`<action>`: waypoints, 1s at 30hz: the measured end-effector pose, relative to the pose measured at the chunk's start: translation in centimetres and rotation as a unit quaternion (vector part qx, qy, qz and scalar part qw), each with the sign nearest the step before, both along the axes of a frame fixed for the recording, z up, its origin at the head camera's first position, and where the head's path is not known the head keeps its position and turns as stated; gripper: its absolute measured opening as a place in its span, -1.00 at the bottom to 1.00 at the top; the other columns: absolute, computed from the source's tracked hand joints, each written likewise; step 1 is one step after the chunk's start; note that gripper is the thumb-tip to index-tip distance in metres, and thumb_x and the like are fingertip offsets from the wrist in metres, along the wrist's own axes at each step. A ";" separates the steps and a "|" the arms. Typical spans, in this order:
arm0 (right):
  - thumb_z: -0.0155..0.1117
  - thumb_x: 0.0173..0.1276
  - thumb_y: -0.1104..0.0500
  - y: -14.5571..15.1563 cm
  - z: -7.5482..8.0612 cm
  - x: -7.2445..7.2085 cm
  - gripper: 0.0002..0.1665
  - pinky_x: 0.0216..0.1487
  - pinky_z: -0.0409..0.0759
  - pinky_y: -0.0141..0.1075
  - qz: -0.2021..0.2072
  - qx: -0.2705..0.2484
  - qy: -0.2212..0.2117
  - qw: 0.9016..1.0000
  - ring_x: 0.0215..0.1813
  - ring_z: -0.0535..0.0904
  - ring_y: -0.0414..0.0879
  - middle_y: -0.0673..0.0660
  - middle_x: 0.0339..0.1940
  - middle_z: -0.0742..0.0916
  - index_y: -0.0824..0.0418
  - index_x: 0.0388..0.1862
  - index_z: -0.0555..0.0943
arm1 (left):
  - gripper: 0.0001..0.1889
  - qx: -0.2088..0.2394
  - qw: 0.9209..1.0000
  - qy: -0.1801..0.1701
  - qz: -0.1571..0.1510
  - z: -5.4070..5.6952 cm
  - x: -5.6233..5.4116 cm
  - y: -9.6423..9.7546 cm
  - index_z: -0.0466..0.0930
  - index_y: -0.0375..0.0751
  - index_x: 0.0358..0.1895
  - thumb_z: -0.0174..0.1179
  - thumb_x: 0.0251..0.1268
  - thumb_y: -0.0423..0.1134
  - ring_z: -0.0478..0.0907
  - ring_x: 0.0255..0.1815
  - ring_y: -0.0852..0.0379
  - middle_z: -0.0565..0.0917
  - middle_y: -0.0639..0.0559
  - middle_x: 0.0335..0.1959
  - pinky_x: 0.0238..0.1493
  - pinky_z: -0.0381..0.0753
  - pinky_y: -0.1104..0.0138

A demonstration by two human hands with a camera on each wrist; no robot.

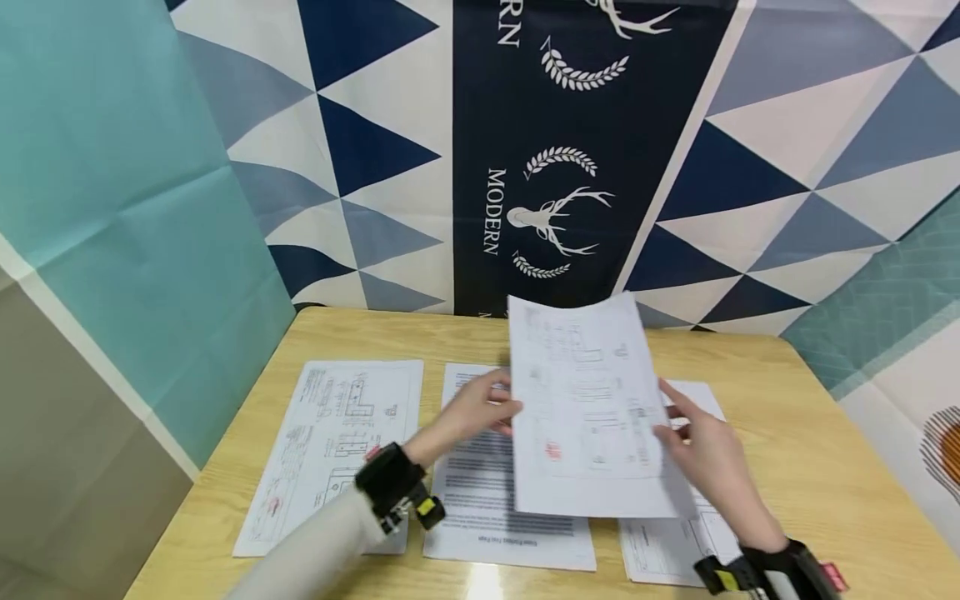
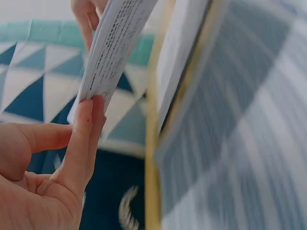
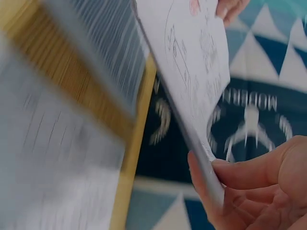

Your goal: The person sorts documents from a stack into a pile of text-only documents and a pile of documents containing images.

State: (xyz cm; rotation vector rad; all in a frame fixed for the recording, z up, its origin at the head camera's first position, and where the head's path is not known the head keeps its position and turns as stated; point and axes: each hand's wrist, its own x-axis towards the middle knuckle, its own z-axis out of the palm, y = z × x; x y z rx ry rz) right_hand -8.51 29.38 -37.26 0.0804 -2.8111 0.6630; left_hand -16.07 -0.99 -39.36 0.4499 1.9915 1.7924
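Observation:
A thin stack of paper (image 1: 585,400), its top sheet printed with line drawings and a red mark, is held up over the table by both hands. My left hand (image 1: 480,407) pinches its left edge between thumb and fingers. On the opposite edge, my right hand (image 1: 708,458) grips it the same way, with the thumb on the drawing side in the right wrist view. Printed text shows on the stack's underside (image 2: 115,45) in the left wrist view. Below it lie a text-covered stack (image 1: 498,500) in the middle and drawing sheets (image 1: 660,550) at the right, both partly hidden.
Another stack of drawing sheets (image 1: 337,450), also with a red mark, lies at the left of the wooden table (image 1: 795,467), partly covered by my left forearm. A patterned cloth (image 1: 390,167) hangs behind the table's far edge, and a teal one (image 1: 135,233) at the left.

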 end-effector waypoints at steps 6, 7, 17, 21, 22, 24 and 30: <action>0.30 0.29 0.41 6.3 -0.5 1.4 -0.29 -0.46 0.38 -0.26 -0.071 0.043 -0.043 0.996 -0.33 0.67 0.15 0.54 -0.04 0.66 0.49 0.42 0.36 | -0.72 0.006 0.999 -0.019 -0.025 -0.5 1.3 6.8 0.45 -0.40 0.11 0.22 0.41 -0.47 0.76 -0.37 -0.11 0.75 -0.21 -0.20 -0.14 0.73 0.05; 0.30 0.28 0.41 7.1 -0.7 1.7 -0.29 -0.46 0.38 -0.26 -0.081 0.045 -0.049 0.995 -0.33 0.67 0.15 0.55 -0.03 0.65 0.49 0.41 0.36 | -0.75 0.004 0.999 -0.021 -0.029 -0.6 1.5 7.7 0.46 -0.39 0.08 0.22 0.41 -0.47 0.76 -0.37 -0.11 0.75 -0.19 -0.22 -0.15 0.73 0.06; 0.31 0.23 0.40 12.1 -3.4 2.7 -0.35 -0.41 0.41 -0.17 -0.094 0.077 -0.128 0.984 -0.32 0.68 0.13 0.53 -0.09 0.68 0.54 0.31 0.41 | -0.85 -0.097 0.995 -0.008 -0.030 -2.2 3.3 14.0 0.50 -0.27 -0.22 0.32 0.33 -0.42 0.77 -0.47 -0.09 0.78 -0.07 -0.44 -0.34 0.69 0.40; 0.31 0.23 0.40 12.4 -4.3 2.5 -0.33 -0.35 0.45 -0.08 -0.105 0.080 -0.169 0.977 -0.29 0.65 0.15 0.55 -0.08 0.67 0.56 0.32 0.39 | -0.78 -0.159 0.987 0.015 -0.023 -3.4 3.6 14.9 0.47 -0.20 -0.40 0.36 0.29 -0.39 0.75 -0.56 -0.02 0.73 -0.01 -0.63 -0.47 0.58 0.52; 0.31 0.23 0.40 12.4 -4.5 2.5 -0.33 -0.35 0.44 -0.09 -0.111 0.081 -0.178 0.974 -0.30 0.63 0.13 0.55 -0.08 0.67 0.57 0.32 0.38 | -0.77 -0.178 0.984 0.022 -0.022 -3.6 3.6 15.0 0.47 -0.19 -0.42 0.37 0.29 -0.37 0.74 -0.59 0.02 0.70 0.01 -0.67 -0.50 0.55 0.53; 0.31 0.22 0.40 12.5 -4.6 2.7 -0.32 -0.34 0.44 -0.08 -0.116 0.083 -0.186 0.972 -0.30 0.60 0.13 0.55 -0.10 0.66 0.58 0.31 0.38 | -0.76 -0.211 0.976 0.042 -0.025 -3.8 3.7 15.2 0.50 -0.19 -0.47 0.38 0.29 -0.34 0.72 -0.65 0.09 0.67 0.04 -0.73 -0.55 0.50 0.54; 0.27 0.24 0.39 12.9 -5.3 2.5 -0.33 -0.39 0.43 -0.14 -0.131 0.084 -0.209 0.965 -0.35 0.52 0.05 0.53 -0.13 0.65 0.59 0.32 0.36 | -0.62 -0.287 0.947 0.129 -0.065 -4.0 3.7 15.5 0.66 -0.18 -0.70 0.37 0.33 -0.23 0.61 -0.77 0.28 0.63 0.10 -0.81 -0.42 0.48 0.66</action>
